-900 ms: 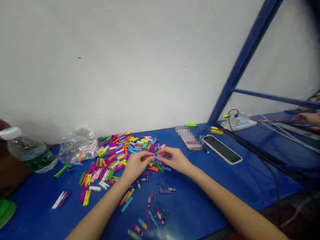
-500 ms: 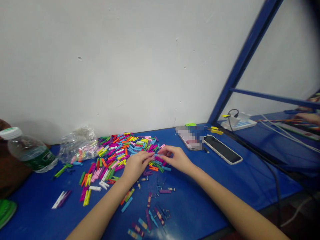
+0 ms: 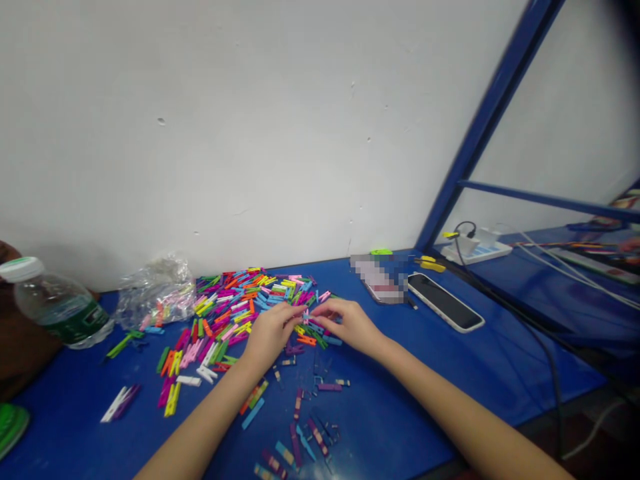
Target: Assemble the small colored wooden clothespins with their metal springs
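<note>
A small pink clothespin [image 3: 306, 317] stands between my two hands, above the near right edge of a heap of colourful clothespins [image 3: 235, 300]. My left hand [image 3: 273, 328] pinches it from the left with thumb and forefinger. From the right, the thumb and fingers of my right hand [image 3: 353, 325] close on its other side. Below my hands lie loose clothespin halves, such as a purple one [image 3: 330, 387] and a light blue one [image 3: 306, 443], with small metal springs among them. A white and purple clothespin pair [image 3: 120, 403] sits apart at the left.
A water bottle [image 3: 63, 307] and a crumpled clear bag [image 3: 157, 293] stand at the left by the wall. On the right lie a phone [image 3: 445, 303], a pixelated object [image 3: 380, 280], a yellow-handled tool [image 3: 433, 264], a power strip [image 3: 480, 250] and cables. A blue post [image 3: 485, 133] rises behind.
My right fingers have shifted slightly left, closer to my left fingertips. The pink clothespin now shows between both hands. At the far right, another person's hand has mostly left the view.
</note>
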A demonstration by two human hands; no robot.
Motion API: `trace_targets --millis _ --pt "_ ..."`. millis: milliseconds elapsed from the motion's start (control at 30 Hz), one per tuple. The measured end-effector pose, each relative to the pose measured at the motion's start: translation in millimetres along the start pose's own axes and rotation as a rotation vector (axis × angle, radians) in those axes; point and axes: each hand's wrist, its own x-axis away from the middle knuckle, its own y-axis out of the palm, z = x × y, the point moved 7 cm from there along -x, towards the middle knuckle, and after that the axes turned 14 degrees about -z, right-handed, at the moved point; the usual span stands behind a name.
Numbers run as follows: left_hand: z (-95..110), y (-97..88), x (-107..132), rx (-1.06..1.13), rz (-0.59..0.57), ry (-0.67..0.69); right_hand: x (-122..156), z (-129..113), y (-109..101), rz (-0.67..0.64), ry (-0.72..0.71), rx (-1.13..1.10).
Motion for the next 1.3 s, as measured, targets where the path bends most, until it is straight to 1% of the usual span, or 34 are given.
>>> trace_targets --millis 267,467,567,700,967,1100,1300 --pt "0.1 -0.4 1.8 0.007 -0.014 -0.035 -0.1 -3.4 0.6 0.005 -0.001 0.081" --pt "-2.2 0.5 3.1 0.008 -0.014 -0.072 0.3 -3.5 1.9 0.005 0.004 0.070" --pt "-2.6 -0.7 4.1 0.007 -0.004 -0.093 0.2 -3.9 3.6 -0.022 0.010 0.035" --pt "-1.0 -3.2 4.9 0.000 0.002 -0.102 -0.5 -3.8 6.2 -0.051 0.019 -0.037" --pt "6.0 -6.6 5.6 -0.009 0.036 -0.077 -0.6 3.1 9.2 -0.041 0.068 -0.189" --pt "8.7 -8.1 5.8 -0.004 0.054 -0.047 -1.6 5.0 11.9 -0.045 0.084 -0.324" --pt "11.3 -9.4 6.9 -0.006 0.085 -0.011 -3.7 13.4 18.6 -0.040 0.174 -0.558"
